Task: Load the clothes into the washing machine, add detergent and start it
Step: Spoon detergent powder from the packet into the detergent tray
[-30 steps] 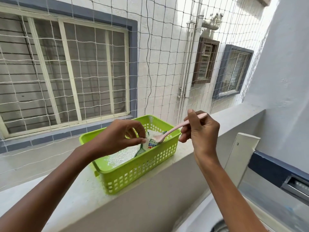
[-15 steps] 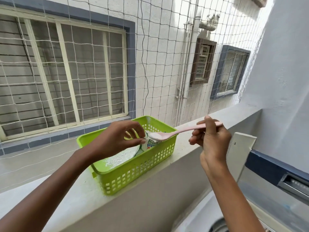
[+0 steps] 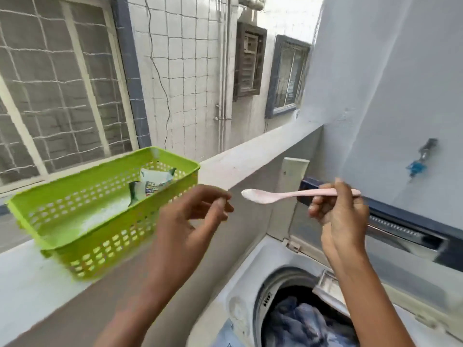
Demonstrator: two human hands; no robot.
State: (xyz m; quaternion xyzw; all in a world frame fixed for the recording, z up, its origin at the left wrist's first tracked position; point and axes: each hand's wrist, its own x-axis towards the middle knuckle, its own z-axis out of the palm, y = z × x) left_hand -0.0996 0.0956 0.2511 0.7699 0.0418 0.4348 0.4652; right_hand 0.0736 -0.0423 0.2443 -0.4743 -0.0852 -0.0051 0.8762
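My right hand pinches the handle of a pink spoon, held level with white detergent powder in its bowl, in the air above the washing machine. My left hand hovers just left of the spoon's bowl, fingers loosely curled, holding nothing. A detergent packet stands open inside the green basket on the ledge, with spilled powder on the basket floor. Blue clothes lie in the machine's open drum.
The white ledge runs from lower left to the wall at right. The machine's raised lid leans against that wall, below a tap. Netting covers the opening beyond the ledge.
The spoon has left the packet and travelled right, over the machine. My left hand has let go of the packet and come out of the basket. The view has tilted down to the drum.
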